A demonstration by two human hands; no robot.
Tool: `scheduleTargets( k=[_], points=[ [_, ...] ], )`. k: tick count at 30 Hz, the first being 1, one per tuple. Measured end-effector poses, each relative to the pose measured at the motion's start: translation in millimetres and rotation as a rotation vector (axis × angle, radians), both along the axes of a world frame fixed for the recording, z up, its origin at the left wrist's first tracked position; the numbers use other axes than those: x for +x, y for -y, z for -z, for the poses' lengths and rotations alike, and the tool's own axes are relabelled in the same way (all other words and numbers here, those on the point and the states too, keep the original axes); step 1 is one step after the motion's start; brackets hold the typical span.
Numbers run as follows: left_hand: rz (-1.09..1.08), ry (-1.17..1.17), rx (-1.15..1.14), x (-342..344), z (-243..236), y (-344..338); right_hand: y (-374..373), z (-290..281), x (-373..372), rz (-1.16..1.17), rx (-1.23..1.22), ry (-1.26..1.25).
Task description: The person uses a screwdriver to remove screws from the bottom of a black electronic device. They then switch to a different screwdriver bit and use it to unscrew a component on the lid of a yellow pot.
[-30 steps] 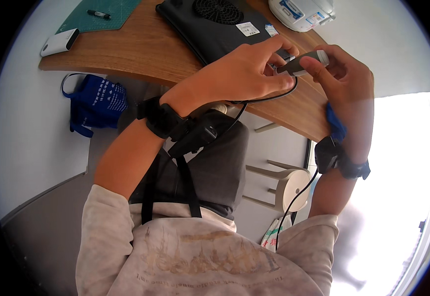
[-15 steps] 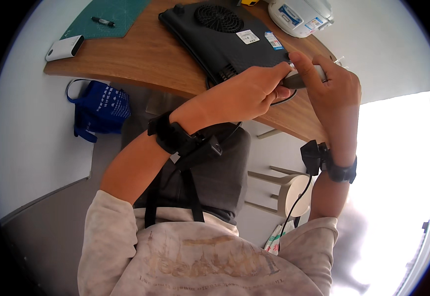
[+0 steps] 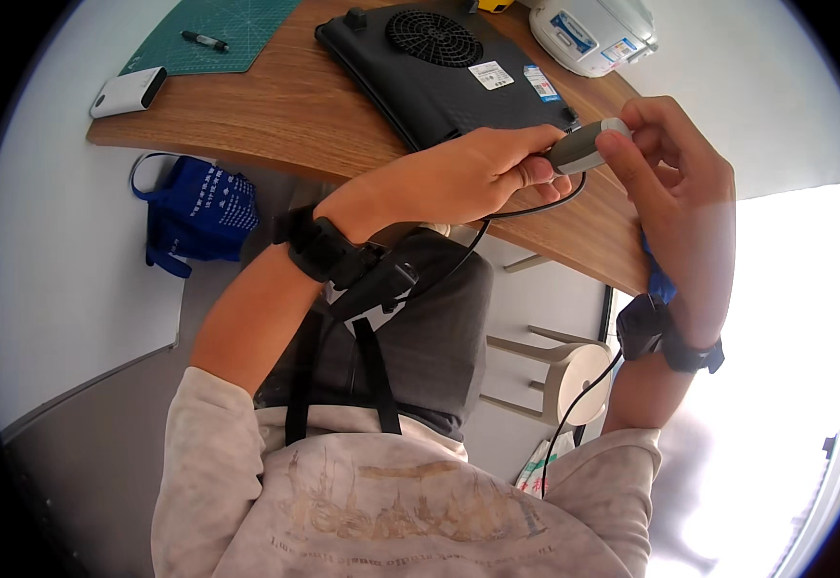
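Note:
A grey oblong object point(image 3: 576, 147) with a paler rounded end is held in the air between both hands, over the table's right part. My left hand point(image 3: 497, 169) is closed, its thumb and fingers pinching the object's left end. At the paler end, my right hand point(image 3: 675, 159) is also closed, with its thumb pressed to the near side and its fingers bent behind. Past them lies a black laptop cooling pad point(image 3: 410, 91) with a round fan grille and two labels. A black cable point(image 3: 536, 209) curves under my left hand; whether it joins the object cannot be told.
The wooden table point(image 3: 237, 116) bears a green cutting mat point(image 3: 232, 24), a black pen point(image 3: 205, 40), a white power bank point(image 3: 129, 92) and a white rice cooker point(image 3: 584, 43). Below stand a blue bag point(image 3: 198, 207) and a cream stool point(image 3: 574, 380). Black devices are strapped to my wrists.
My right hand has moved right and its fingers have shifted, showing more of the grey object and its paler end. My left hand has drawn slightly left and still grips the object.

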State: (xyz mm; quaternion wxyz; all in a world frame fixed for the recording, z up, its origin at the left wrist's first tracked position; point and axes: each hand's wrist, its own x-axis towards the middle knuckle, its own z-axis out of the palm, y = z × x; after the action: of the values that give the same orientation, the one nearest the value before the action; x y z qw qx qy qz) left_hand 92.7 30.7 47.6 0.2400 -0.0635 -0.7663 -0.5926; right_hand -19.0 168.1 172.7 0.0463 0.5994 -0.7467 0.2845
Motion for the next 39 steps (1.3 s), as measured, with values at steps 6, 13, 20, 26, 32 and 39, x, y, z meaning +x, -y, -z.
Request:
scheduleTargets(
  k=[6,13,20,26,32,39],
  points=[
    [0.046,0.079,0.113,6,-8,8,3,-2,5,0.085,0.031,-0.127],
    [-0.178,-0.092,-0.144,1,-19,1,11,-1,5,0.116,0.095,-0.128],
    [-0.25,-0.112,-0.143,-5,-21,0,19,13,-11,0.16,-0.006,0.007],
    [-0.155,0.018,-0.179,2,-31,-6,10,5,-1,0.165,-0.002,-0.072],
    [-0.176,-0.007,-0.217,3,-28,5,-7,0,11,-0.003,0.062,0.029],
    [-0.112,-0.027,-0.116,-5,-22,1,-16,3,5,0.051,0.029,0.098]
  ],
)
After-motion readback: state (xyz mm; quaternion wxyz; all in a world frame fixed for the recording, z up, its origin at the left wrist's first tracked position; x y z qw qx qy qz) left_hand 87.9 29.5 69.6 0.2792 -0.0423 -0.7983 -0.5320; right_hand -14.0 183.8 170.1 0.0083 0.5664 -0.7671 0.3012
